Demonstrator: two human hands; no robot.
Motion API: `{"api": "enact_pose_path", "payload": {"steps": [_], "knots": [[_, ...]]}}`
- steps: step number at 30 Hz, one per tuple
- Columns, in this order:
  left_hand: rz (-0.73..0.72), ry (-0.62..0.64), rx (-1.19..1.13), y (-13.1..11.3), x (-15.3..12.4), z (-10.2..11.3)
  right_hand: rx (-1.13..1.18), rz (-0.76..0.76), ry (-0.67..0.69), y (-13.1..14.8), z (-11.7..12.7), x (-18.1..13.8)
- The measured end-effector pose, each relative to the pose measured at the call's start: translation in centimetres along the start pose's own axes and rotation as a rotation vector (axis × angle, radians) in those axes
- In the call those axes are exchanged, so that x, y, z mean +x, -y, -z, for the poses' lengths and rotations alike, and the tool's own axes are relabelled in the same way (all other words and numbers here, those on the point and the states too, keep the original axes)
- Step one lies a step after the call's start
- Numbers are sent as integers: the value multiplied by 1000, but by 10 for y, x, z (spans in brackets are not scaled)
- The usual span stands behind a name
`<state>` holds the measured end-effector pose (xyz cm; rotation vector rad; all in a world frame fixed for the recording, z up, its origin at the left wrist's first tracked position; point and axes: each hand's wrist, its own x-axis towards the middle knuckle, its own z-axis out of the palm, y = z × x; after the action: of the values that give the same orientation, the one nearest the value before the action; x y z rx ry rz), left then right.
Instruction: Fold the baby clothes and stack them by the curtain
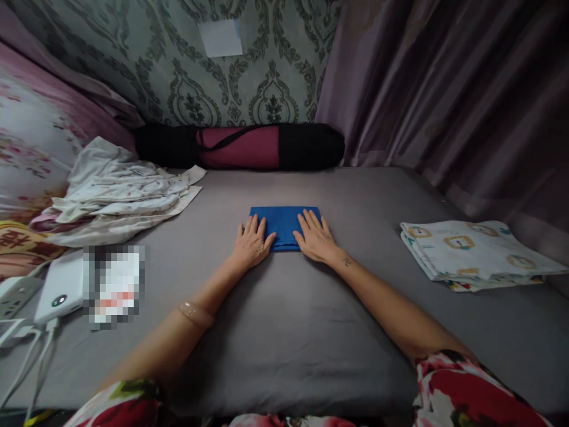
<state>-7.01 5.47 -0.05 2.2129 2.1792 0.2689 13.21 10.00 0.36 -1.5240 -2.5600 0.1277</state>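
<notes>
A folded blue cloth [284, 225] lies flat on the grey sheet in front of me, its layered edge turned toward me. My left hand [252, 242] rests palm down on its left side, fingers spread and pointing away. On the right side my right hand [316, 237] lies flat in the same way, fingers stretched out. Both hands touch the cloth's top without gripping it, and they hide its two near corners.
Folded patterned cloths [475, 249] lie at the right, and a rumpled heap of white cloth [128, 184] at the left. Near left are a white power bank [62, 284], cables and a power strip [18, 296]. A black and maroon long bag [240, 147] lies along the wall.
</notes>
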Motion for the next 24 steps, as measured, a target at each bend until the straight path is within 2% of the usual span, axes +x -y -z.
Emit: {"api": "enact_pose_path", "payload": {"steps": [8,10,12,15,18,20,24], "knots": [[13,46,-3,1,-1,-5,28,-3,-12,5,-8,-6],[32,61,-66,4,3,-4,96,-2,27,1,-6,-3],[92,23,-136,10,8,-2,213,-37,53,-6,-1,2],[246,-61,-237,24,18,5,440,-225,-18,-24,9,12],[409,2,-361,41,28,15,665,-486,-67,-46,18,17],[475,66,-435,49,34,21,768,-610,-31,-58,20,18],[538,175,-511,48,43,28,754,-654,81,-62,20,18]]}}
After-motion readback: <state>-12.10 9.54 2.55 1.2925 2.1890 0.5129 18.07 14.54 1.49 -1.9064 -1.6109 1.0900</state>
